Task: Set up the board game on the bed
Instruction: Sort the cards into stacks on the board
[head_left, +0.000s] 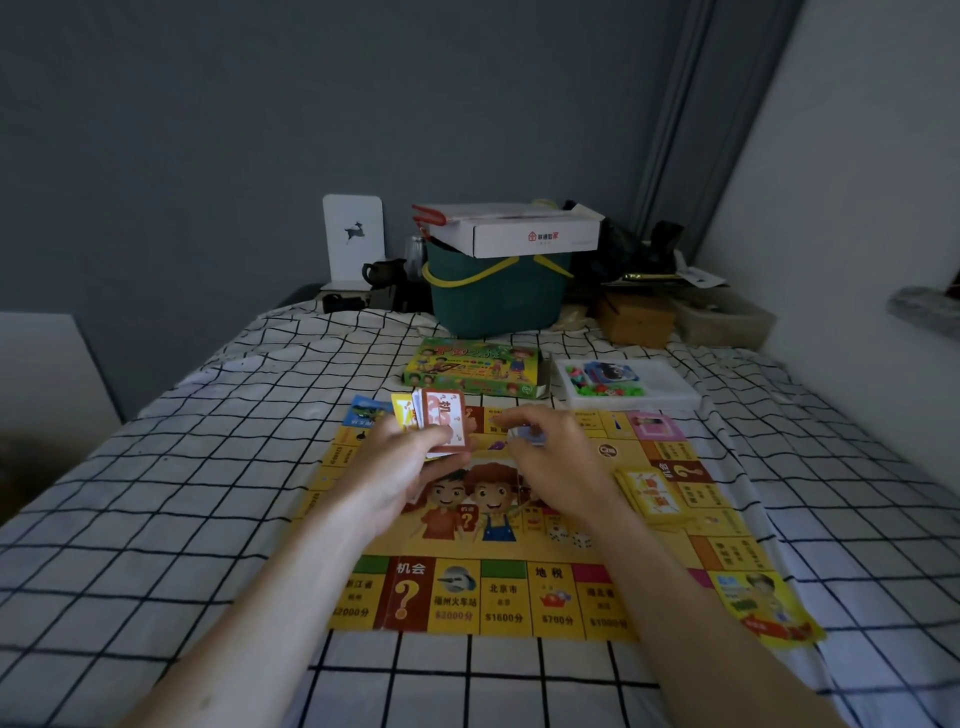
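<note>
Both forearms are seen reaching in from the near edge, over the checked bed sheet (156, 519), which is the largest surface and carries everything. On it the game board (519, 597) is already laid flat and open, its near edge well short of the foot of the bed, its right corner close to the sheet's fall toward the wall. That part of the set-up is judged done. Beyond the board the game box (472, 371) is lying open, and just beside it a white tray (670, 397) of small pieces is still unemptied, so tokens are judged still to be dealt out. A yellow card stack (652, 493) is already placed on the board's right side, and two dice (569, 536) are resting near the middle.

A fanned bunch of cards (441, 421) is gripped by the left hand (410, 457), fingers curled round it, above the board's far left part. The right hand (545, 452) is held narrow, fingers bent over something small and blurred; what it is cannot be told. Sorting these cards into piles is judged the step in hand.

Free sheet is left to the left of the board; the far end is crowded by a green basket (493, 301)
</note>
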